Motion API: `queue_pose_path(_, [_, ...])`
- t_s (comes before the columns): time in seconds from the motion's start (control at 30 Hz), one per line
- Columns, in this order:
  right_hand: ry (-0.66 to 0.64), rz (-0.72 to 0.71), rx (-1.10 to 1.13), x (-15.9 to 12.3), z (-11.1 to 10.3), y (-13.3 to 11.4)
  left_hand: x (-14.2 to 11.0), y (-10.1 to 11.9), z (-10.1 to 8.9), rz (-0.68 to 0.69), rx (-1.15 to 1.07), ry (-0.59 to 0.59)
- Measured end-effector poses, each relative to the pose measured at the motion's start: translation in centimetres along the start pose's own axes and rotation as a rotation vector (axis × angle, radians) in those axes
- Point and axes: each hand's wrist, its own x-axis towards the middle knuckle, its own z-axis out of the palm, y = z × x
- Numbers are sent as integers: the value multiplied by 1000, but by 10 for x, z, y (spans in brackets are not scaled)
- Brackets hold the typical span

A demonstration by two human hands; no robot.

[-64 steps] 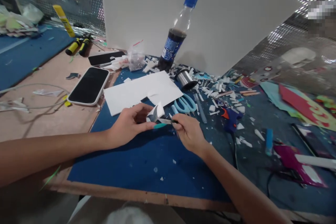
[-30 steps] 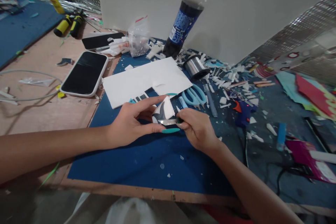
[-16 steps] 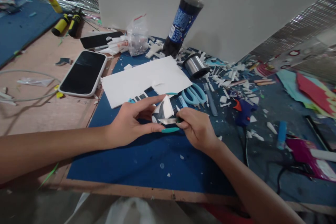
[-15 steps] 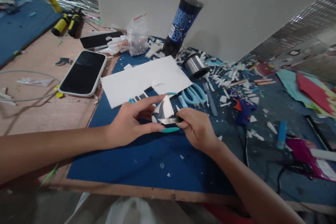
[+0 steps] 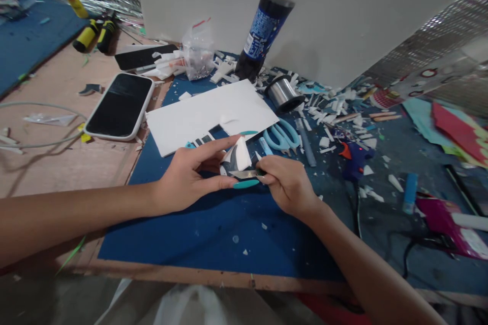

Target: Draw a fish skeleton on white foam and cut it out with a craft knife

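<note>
My left hand pinches a small white foam piece with dark markings between its thumb and forefinger, just above the blue cutting mat. My right hand is closed on a craft knife, whose metal blade lies against the lower edge of the foam piece. Both hands meet at the middle of the mat. A larger white foam sheet with a notch cut from its near edge lies just behind them.
Blue scissors, a wire spool, a cola bottle and foam scraps lie behind the hands. A phone rests at left, a blue glue gun at right. A big white board stands at the back.
The view has tipped downward and closer since the earliest frame. Both hands stay together on the foam piece, with the blade shifting only slightly along its edge.
</note>
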Motion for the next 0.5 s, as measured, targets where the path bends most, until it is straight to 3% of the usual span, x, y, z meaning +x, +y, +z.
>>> queue_pose_path(0.2, [-10, 16, -15, 0, 1, -1, 1, 0, 1, -21, 34, 8])
queue_pose_path(0.5, [-20, 32, -21, 0, 3, -3, 0, -3, 2, 51, 35, 17])
